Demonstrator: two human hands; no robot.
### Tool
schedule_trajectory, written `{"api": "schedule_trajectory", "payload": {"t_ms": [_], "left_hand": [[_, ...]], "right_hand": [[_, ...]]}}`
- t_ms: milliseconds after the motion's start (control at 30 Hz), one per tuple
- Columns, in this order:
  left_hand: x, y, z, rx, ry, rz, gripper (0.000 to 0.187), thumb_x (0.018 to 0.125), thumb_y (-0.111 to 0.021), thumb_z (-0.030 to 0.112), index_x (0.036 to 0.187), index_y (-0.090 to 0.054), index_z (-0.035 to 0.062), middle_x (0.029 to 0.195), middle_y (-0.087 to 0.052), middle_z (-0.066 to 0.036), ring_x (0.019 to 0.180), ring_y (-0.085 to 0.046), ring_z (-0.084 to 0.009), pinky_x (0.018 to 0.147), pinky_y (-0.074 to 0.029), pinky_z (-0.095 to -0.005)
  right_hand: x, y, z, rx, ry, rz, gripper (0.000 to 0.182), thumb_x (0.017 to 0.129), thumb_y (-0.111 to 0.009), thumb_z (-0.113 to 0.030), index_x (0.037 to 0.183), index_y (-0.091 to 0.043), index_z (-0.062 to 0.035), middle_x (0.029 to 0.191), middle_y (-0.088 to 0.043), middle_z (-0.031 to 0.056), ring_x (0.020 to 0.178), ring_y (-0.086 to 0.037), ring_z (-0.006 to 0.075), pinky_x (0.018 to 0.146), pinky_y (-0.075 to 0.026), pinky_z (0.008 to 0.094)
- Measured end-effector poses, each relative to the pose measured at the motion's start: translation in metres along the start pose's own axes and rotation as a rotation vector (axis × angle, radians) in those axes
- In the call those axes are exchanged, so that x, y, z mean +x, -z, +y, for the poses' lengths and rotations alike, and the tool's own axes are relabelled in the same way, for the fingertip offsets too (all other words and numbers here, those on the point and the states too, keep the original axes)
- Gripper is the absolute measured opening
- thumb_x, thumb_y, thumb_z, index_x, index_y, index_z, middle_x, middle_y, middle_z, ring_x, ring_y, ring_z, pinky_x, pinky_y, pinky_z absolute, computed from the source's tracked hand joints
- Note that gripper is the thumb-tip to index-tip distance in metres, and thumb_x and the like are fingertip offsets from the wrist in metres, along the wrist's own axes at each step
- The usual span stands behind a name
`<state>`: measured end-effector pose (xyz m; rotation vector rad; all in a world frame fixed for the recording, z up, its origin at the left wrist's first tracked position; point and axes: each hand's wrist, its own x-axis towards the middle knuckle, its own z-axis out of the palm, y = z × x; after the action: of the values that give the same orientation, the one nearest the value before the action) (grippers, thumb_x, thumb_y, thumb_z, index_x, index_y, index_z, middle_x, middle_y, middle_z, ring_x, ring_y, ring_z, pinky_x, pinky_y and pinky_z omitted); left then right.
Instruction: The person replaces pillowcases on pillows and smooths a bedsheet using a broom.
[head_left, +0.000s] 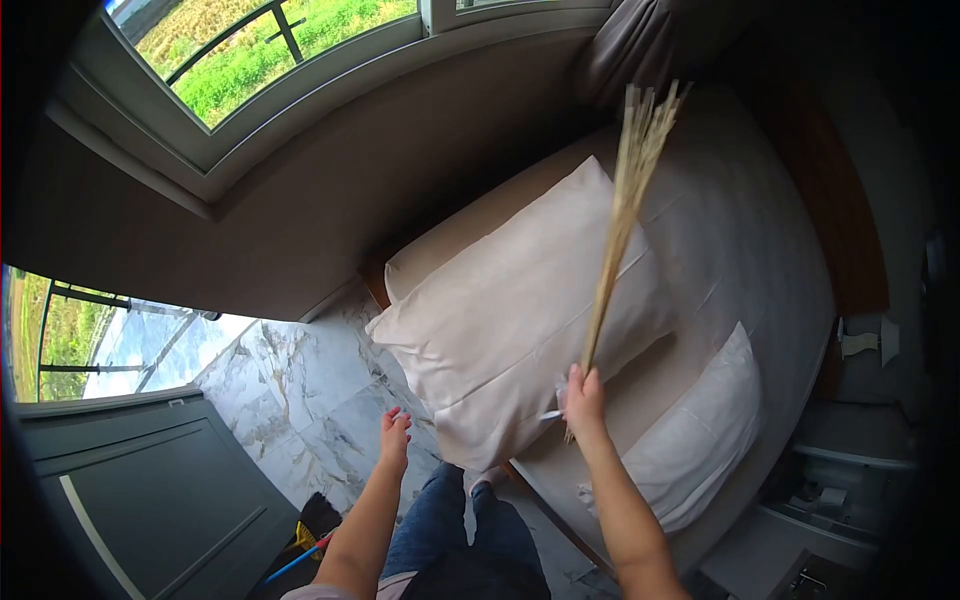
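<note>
My right hand (584, 398) is closed around the lower part of a bundle of dry straw-like stalks (622, 215), whose frayed tips point up and away. Something small and white shows at the same hand, too small to make out. The bundle lies across the view of a large pale pillow (530, 290) on the bed. A second white pillow (690, 440) rests to the right of my right forearm. My left hand (395, 432) is over the floor at the pillow's left corner, fingers bent and apart, holding nothing.
The bed (770, 250) has a wooden edge near my legs. A window (290, 60) is at the upper left, a grey-green door (160, 490) at the lower left. A brush (319, 515) stands beside it on marble-patterned floor (290, 390). Open drawers (850, 460) are at right.
</note>
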<state>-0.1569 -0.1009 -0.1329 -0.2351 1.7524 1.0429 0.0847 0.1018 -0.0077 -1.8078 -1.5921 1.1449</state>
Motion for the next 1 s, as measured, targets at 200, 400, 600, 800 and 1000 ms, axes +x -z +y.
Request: {"api": "schedule_trajectory", "payload": {"t_ms": [200,400,600,800,1000], "left_hand": [[0.013,-0.004,-0.006,-0.046,0.097,0.009,0.038,0.078,-0.053,0.023,0.115,-0.044,0.0203,0.1,-0.05,0.0,0.095,-0.043,-0.0121,0.08,-0.035,-0.0348],[0.028,-0.008,0.004,0.118,-0.021,-0.026,0.036,0.082,-0.051,0.024,0.115,-0.044,0.0149,0.095,-0.048,0.0,0.086,-0.042,-0.0113,0.077,-0.036,-0.032],[0.061,-0.02,0.028,-0.028,-0.332,0.496,0.044,0.09,-0.039,0.035,0.121,-0.039,0.0037,0.116,-0.044,-0.013,0.106,-0.042,-0.0234,0.092,-0.033,-0.0328],[0.076,-0.013,0.042,-0.001,-0.398,0.477,0.053,0.092,-0.033,0.041,0.129,-0.033,0.0034,0.129,-0.036,-0.015,0.117,-0.036,-0.0273,0.098,-0.029,-0.0345],[0.067,-0.043,0.102,0.224,-0.831,0.245,0.047,0.093,-0.036,0.035,0.126,-0.038,0.0013,0.122,-0.044,-0.014,0.114,-0.04,-0.0244,0.097,-0.03,-0.0334]], "right_hand": [[-0.037,0.041,-0.061,-0.512,-0.004,-1.17,0.036,0.086,-0.05,-0.034,0.085,-0.05,0.0015,0.072,-0.057,0.0208,0.068,-0.058,0.031,0.063,-0.044,0.0396],[0.027,0.107,-0.041,0.264,-0.07,0.132,0.029,0.092,-0.043,-0.029,0.076,-0.043,-0.0051,0.051,-0.041,-0.0005,0.04,-0.036,0.0065,0.036,-0.03,0.0231],[-0.034,0.05,0.001,-0.296,-0.205,-0.906,0.031,0.089,-0.047,-0.034,0.085,-0.048,-0.0037,0.06,-0.047,0.0021,0.053,-0.046,0.0117,0.05,-0.039,0.0282],[-0.034,0.107,-0.02,0.134,-0.126,-0.442,0.022,0.091,-0.048,-0.026,0.092,-0.05,-0.0044,0.066,-0.044,-0.0033,0.056,-0.041,0.0044,0.05,-0.036,0.02],[-0.045,0.081,0.02,0.182,-0.173,-0.222,0.028,0.091,-0.045,-0.031,0.079,-0.044,-0.0059,0.055,-0.043,0.0015,0.046,-0.042,0.0112,0.044,-0.035,0.0258]]}}
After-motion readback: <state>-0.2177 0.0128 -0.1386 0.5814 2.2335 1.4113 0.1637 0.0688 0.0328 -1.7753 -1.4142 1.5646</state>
